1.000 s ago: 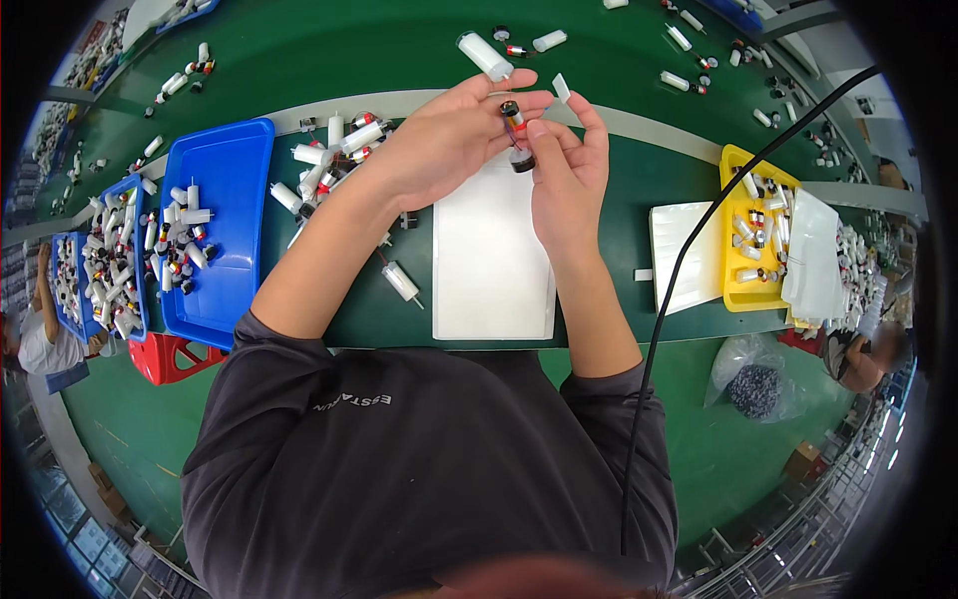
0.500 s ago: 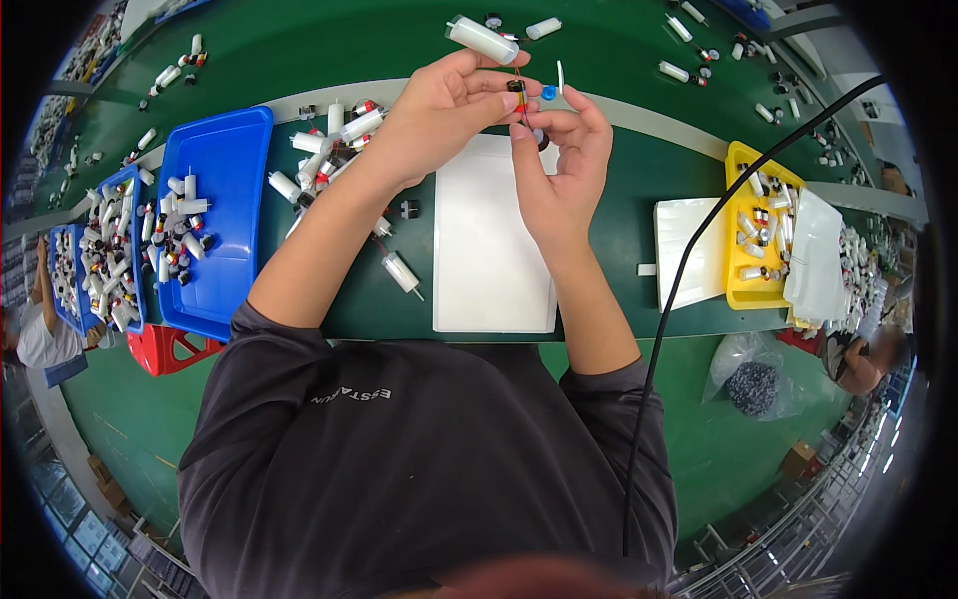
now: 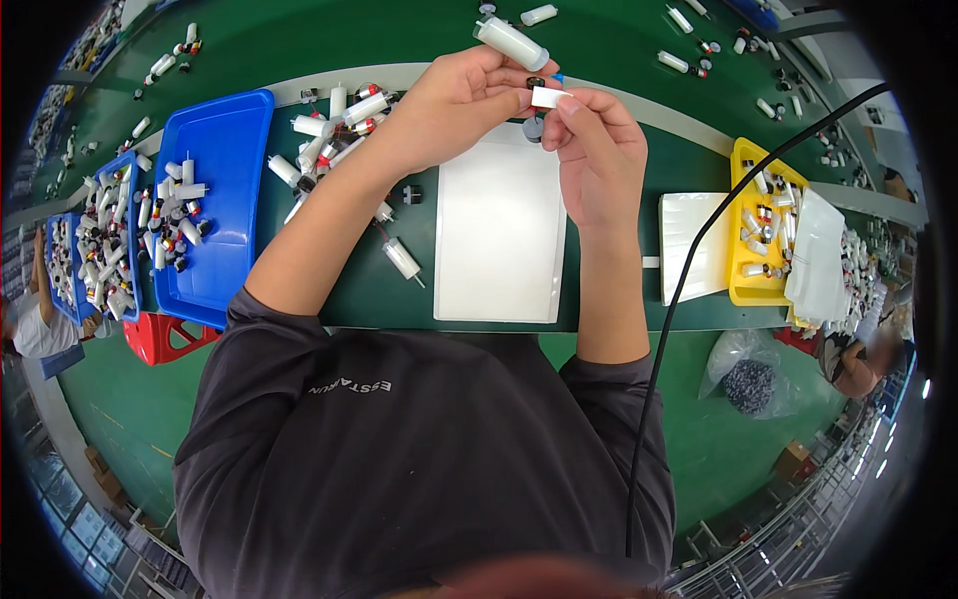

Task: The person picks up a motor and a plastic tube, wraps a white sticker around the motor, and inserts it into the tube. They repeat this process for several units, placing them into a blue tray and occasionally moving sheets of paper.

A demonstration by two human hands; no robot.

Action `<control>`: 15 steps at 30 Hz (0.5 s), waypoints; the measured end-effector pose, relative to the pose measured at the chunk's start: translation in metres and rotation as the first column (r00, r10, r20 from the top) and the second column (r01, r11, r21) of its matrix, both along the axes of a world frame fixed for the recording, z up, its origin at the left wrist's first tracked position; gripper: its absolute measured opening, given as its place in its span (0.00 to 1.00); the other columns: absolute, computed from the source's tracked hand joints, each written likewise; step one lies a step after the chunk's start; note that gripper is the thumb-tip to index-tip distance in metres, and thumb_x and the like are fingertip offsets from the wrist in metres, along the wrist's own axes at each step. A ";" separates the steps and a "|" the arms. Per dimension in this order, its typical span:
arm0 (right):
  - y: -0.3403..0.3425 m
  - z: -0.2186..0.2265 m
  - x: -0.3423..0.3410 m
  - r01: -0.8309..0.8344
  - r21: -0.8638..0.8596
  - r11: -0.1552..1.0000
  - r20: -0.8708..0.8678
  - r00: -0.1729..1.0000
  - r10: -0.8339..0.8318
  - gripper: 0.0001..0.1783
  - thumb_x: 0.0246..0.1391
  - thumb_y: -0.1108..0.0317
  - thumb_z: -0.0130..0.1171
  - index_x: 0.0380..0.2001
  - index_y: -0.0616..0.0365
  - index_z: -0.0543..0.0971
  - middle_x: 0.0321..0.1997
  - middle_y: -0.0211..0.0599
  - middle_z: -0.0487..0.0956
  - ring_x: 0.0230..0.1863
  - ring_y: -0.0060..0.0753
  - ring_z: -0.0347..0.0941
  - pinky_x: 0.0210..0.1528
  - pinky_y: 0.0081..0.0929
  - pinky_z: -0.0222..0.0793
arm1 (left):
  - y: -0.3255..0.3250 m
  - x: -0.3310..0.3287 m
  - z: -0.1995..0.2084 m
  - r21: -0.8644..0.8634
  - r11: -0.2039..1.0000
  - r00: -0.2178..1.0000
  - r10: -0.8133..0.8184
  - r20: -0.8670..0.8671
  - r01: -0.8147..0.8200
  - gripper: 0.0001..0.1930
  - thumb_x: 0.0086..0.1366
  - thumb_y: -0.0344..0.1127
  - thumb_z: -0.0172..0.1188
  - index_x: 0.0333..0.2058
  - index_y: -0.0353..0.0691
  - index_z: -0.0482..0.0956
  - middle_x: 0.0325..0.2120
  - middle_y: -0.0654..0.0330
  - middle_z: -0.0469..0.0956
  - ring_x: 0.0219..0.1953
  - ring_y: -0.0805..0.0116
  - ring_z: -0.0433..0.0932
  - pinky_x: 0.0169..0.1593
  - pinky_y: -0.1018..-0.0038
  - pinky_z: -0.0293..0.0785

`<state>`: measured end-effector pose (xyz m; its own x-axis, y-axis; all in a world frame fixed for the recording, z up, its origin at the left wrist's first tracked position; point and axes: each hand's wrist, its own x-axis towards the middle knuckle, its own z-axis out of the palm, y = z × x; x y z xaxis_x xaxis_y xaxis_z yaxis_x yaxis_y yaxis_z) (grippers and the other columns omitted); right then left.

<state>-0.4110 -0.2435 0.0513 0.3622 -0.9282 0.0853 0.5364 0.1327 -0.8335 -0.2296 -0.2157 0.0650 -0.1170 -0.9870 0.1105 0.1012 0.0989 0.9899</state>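
Note:
My left hand (image 3: 467, 105) is closed on a small assembly near the far side of the work surface. A translucent white cylinder (image 3: 511, 45) with a nozzle lies across its fingers, and a dark cylindrical part (image 3: 536, 82) shows at the fingertips. My right hand (image 3: 602, 145) pinches a small white rectangular piece (image 3: 549, 97), held in front of the dark part. Beneath the fingertips hangs a grey round disc (image 3: 533, 129). A bit of blue (image 3: 558, 77) peeks out behind the right fingers; most of it is hidden.
Below my hands lies a white tray (image 3: 499, 240). Loose cylinder assemblies (image 3: 402, 259) are heaped to its left, beside a blue tray (image 3: 225, 215). A yellow tray (image 3: 746, 288) with more parts stands right. A black cable (image 3: 689, 250) crosses the right side; a green conveyor (image 3: 599, 60) runs behind.
Both hands have shifted slightly right. My right hand has turned and come against the left fingertips; the white piece, formerly seen edge-on as a thin strip, now shows its flat face.

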 end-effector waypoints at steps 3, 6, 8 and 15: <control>0.001 0.001 0.003 0.027 0.033 0.999 -0.083 0.996 -0.024 0.06 0.61 0.75 0.60 0.39 0.66 0.80 0.30 0.35 0.79 0.29 0.24 0.73 0.33 0.22 0.67 | 0.000 0.000 -0.002 -0.031 0.999 1.000 -0.010 -0.014 0.010 0.18 0.70 0.22 0.54 0.57 0.33 0.75 0.49 0.56 0.81 0.53 0.71 0.80 0.59 0.74 0.75; 0.001 -0.001 0.005 0.062 0.017 0.998 -0.136 0.989 -0.059 0.06 0.61 0.74 0.62 0.38 0.66 0.81 0.29 0.34 0.79 0.28 0.22 0.72 0.32 0.20 0.66 | -0.001 0.000 -0.004 -0.041 0.999 1.000 -0.013 -0.013 0.012 0.17 0.69 0.22 0.54 0.57 0.33 0.75 0.48 0.57 0.82 0.53 0.71 0.80 0.59 0.74 0.75; 0.002 -0.002 0.006 0.078 -0.016 0.997 -0.155 0.985 -0.079 0.06 0.60 0.74 0.63 0.38 0.66 0.81 0.28 0.33 0.79 0.28 0.21 0.72 0.31 0.19 0.65 | -0.003 0.001 -0.007 -0.021 1.000 1.000 -0.023 0.017 0.023 0.17 0.69 0.21 0.54 0.56 0.32 0.76 0.48 0.56 0.82 0.52 0.70 0.81 0.59 0.75 0.75; 0.005 -0.005 0.010 0.139 -0.071 0.988 -0.205 0.967 -0.151 0.06 0.59 0.75 0.63 0.38 0.67 0.81 0.28 0.33 0.80 0.27 0.20 0.71 0.32 0.18 0.65 | -0.002 0.003 -0.002 -0.041 0.999 0.995 -0.027 0.099 0.031 0.17 0.69 0.22 0.54 0.56 0.33 0.77 0.47 0.56 0.82 0.52 0.70 0.81 0.58 0.74 0.76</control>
